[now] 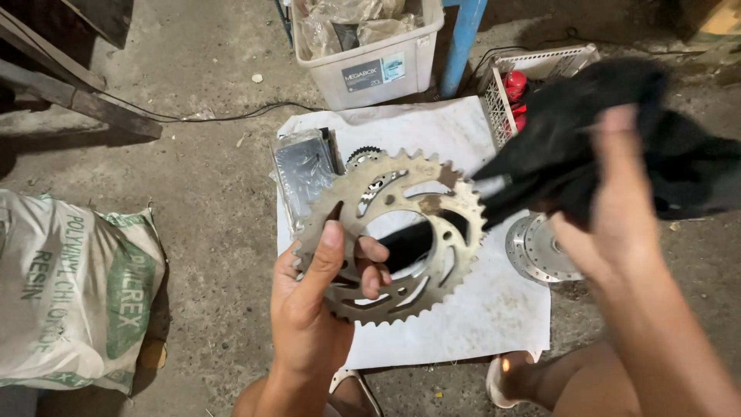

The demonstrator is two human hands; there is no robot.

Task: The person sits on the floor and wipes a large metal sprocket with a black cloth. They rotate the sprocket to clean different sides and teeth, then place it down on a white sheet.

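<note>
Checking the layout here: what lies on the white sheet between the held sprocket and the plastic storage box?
In the head view, between the sprocket and the box, a wrapped flat pack and a smaller gear lie on the sheet.

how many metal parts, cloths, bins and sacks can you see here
Metal parts: 3, the large sprocket in the left hand, a small sprocket behind it, a hub disc
Cloths: 1, the black cloth in the right hand
Bins: 2, plastic storage box, white basket
Sacks: 1, woven sack
Total: 7
</note>
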